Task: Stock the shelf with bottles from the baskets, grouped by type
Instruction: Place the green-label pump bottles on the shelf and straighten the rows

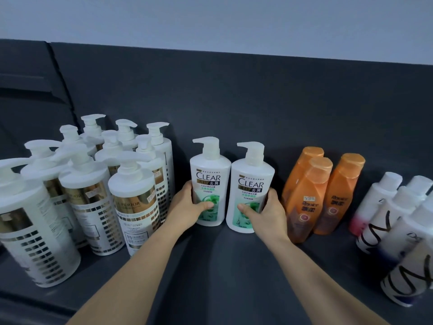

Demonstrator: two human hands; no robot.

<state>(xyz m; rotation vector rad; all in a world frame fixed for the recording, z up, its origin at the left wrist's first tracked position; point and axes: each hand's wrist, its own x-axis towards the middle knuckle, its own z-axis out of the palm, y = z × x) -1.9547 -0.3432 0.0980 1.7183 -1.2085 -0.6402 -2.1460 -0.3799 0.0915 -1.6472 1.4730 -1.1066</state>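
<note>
Upright on shelf (222, 273), CLEAR bottles (209, 171) in left hand (187, 206) and right hand (269, 213).

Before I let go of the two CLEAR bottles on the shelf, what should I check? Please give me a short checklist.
1. Left hand grips the left CLEAR bottle low on its body: ok.
2. Right hand grips the right CLEAR bottle the same way: ok.
3. Both bottles upright, labels to the front: ok.
4. Both bases fully down on the shelf: cannot tell.
5. The pair stands apart from the white and gold pump bottles and the orange bottles: ok.
</note>
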